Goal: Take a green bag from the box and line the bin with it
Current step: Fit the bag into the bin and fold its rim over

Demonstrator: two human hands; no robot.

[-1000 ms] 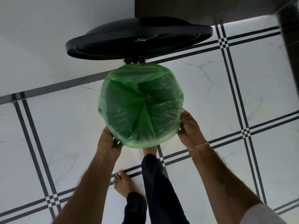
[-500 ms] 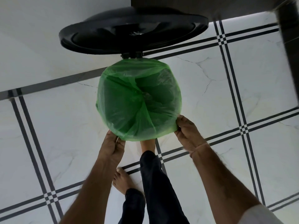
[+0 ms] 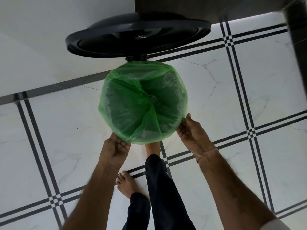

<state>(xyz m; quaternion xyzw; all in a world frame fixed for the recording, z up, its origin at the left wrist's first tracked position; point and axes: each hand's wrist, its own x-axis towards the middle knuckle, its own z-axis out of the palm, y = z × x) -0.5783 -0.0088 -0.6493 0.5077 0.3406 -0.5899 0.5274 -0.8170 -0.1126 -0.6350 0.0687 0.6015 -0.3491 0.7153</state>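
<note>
I monitor a single view, the head camera. It is worn at head height and faces almost straight down at the floor (image 3: 66, 138), tilted slightly forward. The lens is wide-angle. Range is close, at arm's reach: the green bag (image 3: 142, 103) fills the centre of the frame, with the raised black lid (image 3: 137, 39) above it. Both forearms enter from the lower edge, putting the left grip (image 3: 114, 146) and the right grip (image 3: 191, 130) just below centre. The wearer's legs and bare feet occupy the lower middle.
</note>
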